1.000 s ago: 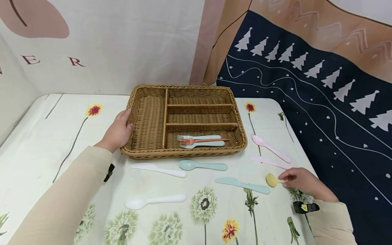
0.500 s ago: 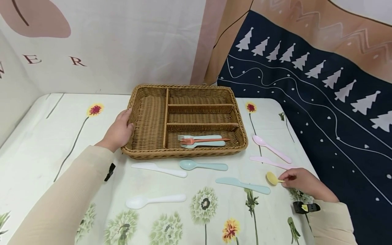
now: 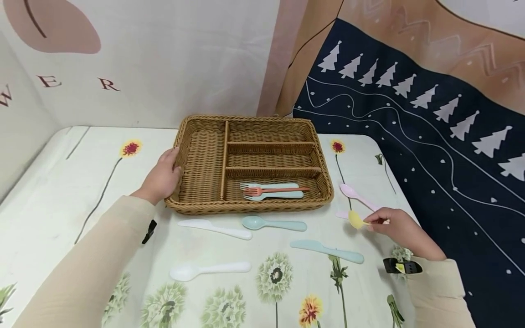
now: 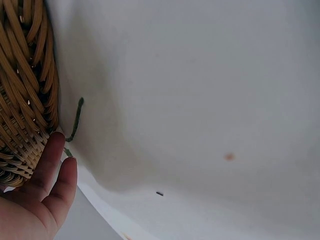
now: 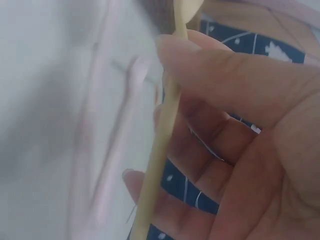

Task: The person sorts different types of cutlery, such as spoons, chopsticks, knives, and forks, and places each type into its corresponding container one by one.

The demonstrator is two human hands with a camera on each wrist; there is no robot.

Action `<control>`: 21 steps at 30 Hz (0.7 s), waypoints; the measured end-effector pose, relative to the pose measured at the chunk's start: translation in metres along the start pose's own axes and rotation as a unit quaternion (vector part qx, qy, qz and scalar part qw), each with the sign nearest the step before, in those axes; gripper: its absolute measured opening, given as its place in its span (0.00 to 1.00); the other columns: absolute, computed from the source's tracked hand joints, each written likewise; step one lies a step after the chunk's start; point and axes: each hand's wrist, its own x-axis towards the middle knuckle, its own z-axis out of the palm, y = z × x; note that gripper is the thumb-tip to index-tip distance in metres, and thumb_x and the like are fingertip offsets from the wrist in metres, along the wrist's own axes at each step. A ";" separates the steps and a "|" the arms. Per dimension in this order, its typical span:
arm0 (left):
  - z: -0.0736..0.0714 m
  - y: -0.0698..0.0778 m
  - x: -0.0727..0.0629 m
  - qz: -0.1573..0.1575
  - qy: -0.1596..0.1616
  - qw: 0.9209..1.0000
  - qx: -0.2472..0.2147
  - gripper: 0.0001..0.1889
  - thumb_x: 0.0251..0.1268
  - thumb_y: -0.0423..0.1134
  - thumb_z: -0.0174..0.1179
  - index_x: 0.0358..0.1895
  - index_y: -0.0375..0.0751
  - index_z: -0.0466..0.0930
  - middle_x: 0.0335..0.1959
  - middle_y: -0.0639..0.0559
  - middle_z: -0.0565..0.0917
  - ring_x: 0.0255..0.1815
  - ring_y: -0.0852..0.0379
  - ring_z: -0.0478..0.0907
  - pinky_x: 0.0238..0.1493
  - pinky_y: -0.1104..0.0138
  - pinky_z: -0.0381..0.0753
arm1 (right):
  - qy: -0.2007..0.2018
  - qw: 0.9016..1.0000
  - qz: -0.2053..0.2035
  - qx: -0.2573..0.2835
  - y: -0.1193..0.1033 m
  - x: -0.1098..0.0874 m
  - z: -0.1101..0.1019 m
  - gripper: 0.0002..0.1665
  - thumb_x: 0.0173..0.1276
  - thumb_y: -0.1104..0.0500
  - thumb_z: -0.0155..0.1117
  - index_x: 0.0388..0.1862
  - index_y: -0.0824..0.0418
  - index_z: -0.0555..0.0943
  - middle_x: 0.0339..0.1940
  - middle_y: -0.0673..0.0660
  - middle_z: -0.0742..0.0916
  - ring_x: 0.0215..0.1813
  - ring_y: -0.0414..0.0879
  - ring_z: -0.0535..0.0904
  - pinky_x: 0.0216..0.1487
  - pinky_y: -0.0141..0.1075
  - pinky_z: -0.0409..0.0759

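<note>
My right hand (image 3: 399, 228) pinches a yellow spoon (image 3: 356, 219) by its handle, thumb against fingers; the handle (image 5: 159, 150) runs across the palm in the right wrist view. The spoon is above the pink knife (image 3: 342, 214), which it and the hand partly cover. A pink spoon (image 3: 356, 196) lies just beyond. At the far left, my left hand (image 3: 162, 176) holds the left rim of a brown wicker tray (image 3: 250, 209), with fingers along the outer wall (image 4: 25, 90). In its front right compartment lie an orange fork (image 3: 279, 190) and two light blue forks (image 3: 287, 195).
In front of the tray lie a white knife (image 3: 215, 228), a light blue spoon (image 3: 272, 224), a light blue knife (image 3: 328, 251) and a white spoon (image 3: 209, 270). A flowered cloth (image 3: 229, 246) covers the table. A hanging cloth (image 3: 410, 136) borders the right side.
The right hand has lifted the yellow spoon off the table and moved it up and slightly left, over the pink knife. The left hand stays at the tray's rim.
</note>
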 end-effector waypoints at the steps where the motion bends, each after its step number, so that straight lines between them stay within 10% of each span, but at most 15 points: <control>1: 0.000 0.000 0.000 0.000 0.000 1.000 -0.001 0.32 0.78 0.36 0.35 0.77 0.34 0.32 0.77 0.32 0.39 0.73 0.28 0.48 0.70 0.38 0.52 | 0.003 1.000 -0.004 -0.003 -0.004 0.003 -0.001 0.08 0.61 0.68 0.68 0.40 0.64 0.86 0.33 0.52 0.84 0.34 0.33 0.73 0.30 0.27 0.77; 21: -0.001 0.005 -0.006 -0.010 0.005 1.000 0.000 0.32 0.77 0.35 0.35 0.77 0.34 0.33 0.77 0.33 0.40 0.73 0.28 0.48 0.71 0.39 0.52 | 0.035 0.997 -0.069 -0.009 -0.053 0.063 -0.010 0.08 0.62 0.67 0.67 0.41 0.62 0.87 0.34 0.53 0.85 0.38 0.41 0.76 0.39 0.29 0.80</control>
